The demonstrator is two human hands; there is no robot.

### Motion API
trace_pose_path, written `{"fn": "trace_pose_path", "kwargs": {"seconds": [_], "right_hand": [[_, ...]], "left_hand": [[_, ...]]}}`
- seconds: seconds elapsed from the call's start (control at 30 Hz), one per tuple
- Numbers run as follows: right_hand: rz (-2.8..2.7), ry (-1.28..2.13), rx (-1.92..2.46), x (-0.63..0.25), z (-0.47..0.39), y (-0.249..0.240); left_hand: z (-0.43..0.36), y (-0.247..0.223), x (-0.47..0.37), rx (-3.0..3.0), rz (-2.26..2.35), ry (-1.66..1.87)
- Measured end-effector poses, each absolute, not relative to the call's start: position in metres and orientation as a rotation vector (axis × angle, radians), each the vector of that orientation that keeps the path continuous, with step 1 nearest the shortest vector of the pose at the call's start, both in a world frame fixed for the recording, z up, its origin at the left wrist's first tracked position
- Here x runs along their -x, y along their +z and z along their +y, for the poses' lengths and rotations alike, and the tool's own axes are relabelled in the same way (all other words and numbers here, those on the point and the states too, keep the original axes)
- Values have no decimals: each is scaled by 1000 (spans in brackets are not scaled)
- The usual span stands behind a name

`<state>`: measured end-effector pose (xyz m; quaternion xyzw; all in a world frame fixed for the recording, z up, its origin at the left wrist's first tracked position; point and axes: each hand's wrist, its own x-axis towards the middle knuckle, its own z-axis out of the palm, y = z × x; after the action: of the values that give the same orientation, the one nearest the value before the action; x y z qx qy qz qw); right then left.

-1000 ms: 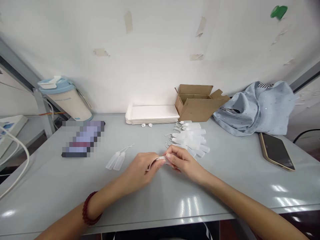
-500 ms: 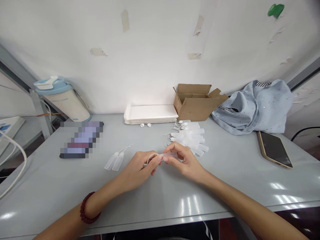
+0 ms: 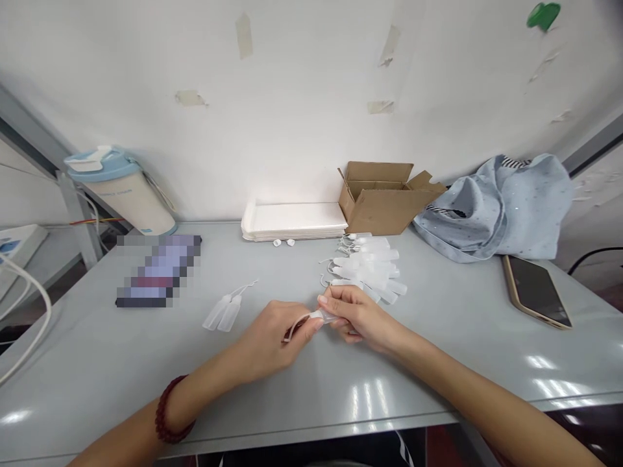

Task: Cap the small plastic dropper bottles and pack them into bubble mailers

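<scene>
From the left, the pair of loose bottles (image 3: 228, 314) lies near the left forearm, so a careless sweep of the elbow could scatter them. The left hand (image 3: 280, 331) is closed on the white top of the held bottle (image 3: 318, 314), its thin tail curving back over the thumb; squeezed hard, that tail might kink. The bottle is over the middle of the tabletop (image 3: 292, 402), between both hands. The right hand (image 3: 357, 312) grips its clear body by the fingertips; smooth as it looks, it could slip or twist if pressed unevenly. The heap (image 3: 372, 263) lies just beyond those knuckles, where a nudge could spread it.

Counting across, I make it one tumbler (image 3: 117, 198), one blurred phone-like slab (image 3: 163, 269), two loose bottles, one bottle in hand, one white stack (image 3: 296, 222) whose layers I can't count, two small caps (image 3: 291, 242) before it, one open box (image 3: 382, 211), roughly a dozen bottles in the heap, too overlapped to be sure, one bag (image 3: 520, 211) and one phone (image 3: 538, 292).
</scene>
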<state>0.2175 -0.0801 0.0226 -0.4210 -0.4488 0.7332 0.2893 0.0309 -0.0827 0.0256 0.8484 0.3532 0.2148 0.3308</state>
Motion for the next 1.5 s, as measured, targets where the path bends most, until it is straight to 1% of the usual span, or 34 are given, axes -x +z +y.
{"fn": "trace_pose_path", "kwargs": {"seconds": [0.17,0.27,0.4,0.47,0.63,0.7,0.8,0.97,1.17,1.33,1.5], "right_hand": [[-1200,1990,1141,-217,-79,21],[-1305,1830,1135,-217,-79,21],[-1567,1431,1152,-224,-73,29],[-1632,1178,1168,-232,-67,33],[-1689,324,1369,-262,-45,32],[-1706,99,1415,-273,-35,26],[-1784,-103,1448,-282,-24,17],[-1806,-212,1408,-283,-23,14],[-1788,-183,1330,-274,-32,19],[-1800,-157,1247,-267,-36,17],[-1820,-151,1173,-260,-40,17]], "left_hand": [[-83,19,-30,-2345,913,572],[-80,20,-32,-2353,960,545],[-66,26,-29,-2292,1139,534],[-52,28,-25,-2266,1221,533],[-6,27,-14,-2638,1494,359],[11,26,-14,-2695,1547,312],[29,26,-20,-2788,1571,207],[45,25,-32,-2890,1528,30],[56,24,-35,-2903,1523,-40],[56,27,-32,-2853,1492,31],[38,37,-24,-2727,1416,242]]}}
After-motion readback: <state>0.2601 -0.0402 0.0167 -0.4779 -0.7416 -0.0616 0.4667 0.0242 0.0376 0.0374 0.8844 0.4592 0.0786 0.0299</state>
